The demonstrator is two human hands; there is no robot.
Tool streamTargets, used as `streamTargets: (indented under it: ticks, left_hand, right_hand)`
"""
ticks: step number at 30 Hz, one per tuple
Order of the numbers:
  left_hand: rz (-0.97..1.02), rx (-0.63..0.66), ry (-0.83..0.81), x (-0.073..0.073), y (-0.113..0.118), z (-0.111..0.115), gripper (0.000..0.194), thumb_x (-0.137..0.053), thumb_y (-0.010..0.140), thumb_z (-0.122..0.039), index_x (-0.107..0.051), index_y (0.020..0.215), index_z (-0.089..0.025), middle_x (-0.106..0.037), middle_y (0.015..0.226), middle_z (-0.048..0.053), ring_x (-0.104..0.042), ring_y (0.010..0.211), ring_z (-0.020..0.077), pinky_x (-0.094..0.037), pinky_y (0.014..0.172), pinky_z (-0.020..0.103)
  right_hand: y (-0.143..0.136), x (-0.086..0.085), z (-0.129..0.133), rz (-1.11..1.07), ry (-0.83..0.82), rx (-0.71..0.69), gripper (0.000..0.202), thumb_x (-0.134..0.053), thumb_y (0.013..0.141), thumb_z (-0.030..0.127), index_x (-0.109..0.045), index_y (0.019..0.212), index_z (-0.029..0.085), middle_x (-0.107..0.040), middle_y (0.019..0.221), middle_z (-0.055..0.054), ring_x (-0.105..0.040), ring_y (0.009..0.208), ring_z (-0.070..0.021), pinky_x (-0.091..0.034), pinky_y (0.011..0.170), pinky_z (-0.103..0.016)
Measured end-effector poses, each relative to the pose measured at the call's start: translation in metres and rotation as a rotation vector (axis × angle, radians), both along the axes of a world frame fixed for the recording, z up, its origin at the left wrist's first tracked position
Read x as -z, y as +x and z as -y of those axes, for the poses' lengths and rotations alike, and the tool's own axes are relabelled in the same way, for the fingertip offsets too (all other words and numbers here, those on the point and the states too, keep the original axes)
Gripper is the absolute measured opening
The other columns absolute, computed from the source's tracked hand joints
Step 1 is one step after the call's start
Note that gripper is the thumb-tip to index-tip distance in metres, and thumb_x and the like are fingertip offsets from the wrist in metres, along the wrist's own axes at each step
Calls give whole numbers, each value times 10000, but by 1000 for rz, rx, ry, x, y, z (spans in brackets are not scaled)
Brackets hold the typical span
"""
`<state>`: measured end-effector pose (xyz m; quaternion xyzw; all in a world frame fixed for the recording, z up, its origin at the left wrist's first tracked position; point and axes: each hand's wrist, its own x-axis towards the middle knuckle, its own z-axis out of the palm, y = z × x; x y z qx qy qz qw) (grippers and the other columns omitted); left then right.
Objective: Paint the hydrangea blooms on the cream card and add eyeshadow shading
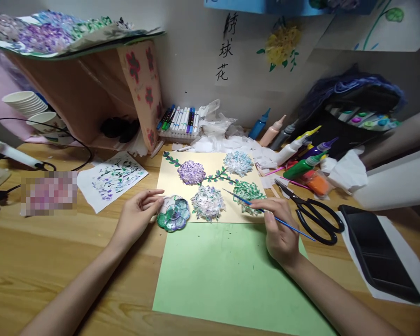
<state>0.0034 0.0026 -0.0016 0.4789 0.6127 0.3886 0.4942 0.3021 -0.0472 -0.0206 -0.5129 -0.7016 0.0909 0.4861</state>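
My right hand [282, 228] pinches a thin blue paintbrush [292, 228]. Its tip points left, over a cream sheet [166, 179] between the raised flowers. That sheet bears a purple flower [192, 172], a blue-white one [238, 163], a white-and-lilac one [208, 203] and a green one [243, 191], with painted leafy stems between some of them. The green flower is partly hidden by my right hand. My left hand [140, 210] holds the rim of a flower-shaped paint palette [174, 213], smeared green, white and purple, at the sheet's lower left.
A green sheet [227, 275] lies in front. Black scissors [311, 212], a black tray-like object [378, 252] and paint bottles [301, 165] are on the right. Behind stand markers [182, 120] and crumpled tissue [220, 126]. A paint-spotted paper [112, 179] lies left, near a pink box [140, 88].
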Motion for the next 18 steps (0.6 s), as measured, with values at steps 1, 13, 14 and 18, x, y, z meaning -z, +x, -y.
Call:
streamTargets:
  ticks: [1,13,14,18]
  left_hand:
    - [7,2,2,1,0,0,458,-714,661,-413,-634,1016,-135,-702,927,96,-659,889,218,-551,742,300]
    - [130,-34,57,-2,-5,5,443,-701,677,-378,-612,1006,-95,-699,906,109,-654,857,205,-528,703,284]
    - [140,-40,55,-3,-5,5,442,-704,673,-376,-612,1003,-96,-699,911,111,-655,850,204,-529,689,280]
    - [185,-63,56,-10,-7,5,424,-723,656,-363,-614,973,-102,-699,914,115,-660,844,206,-539,667,272]
  right_hand:
    - [-2,0,2,-14,20,-22,242,-374,873,160,-597,932,236,-637,912,-39,-521,902,-216,-409,787,-375]
    - [-73,-11,4,107,-20,-448,281,-417,822,97,-539,1036,233,-653,928,-48,-555,891,-210,-456,748,-369]
    - [-77,-11,3,92,-28,-443,260,-409,829,108,-549,1009,233,-649,900,-46,-556,871,-208,-456,738,-368]
    - [-83,-7,1,40,-60,-421,235,-383,852,133,-566,961,233,-636,866,-47,-550,845,-207,-453,718,-365]
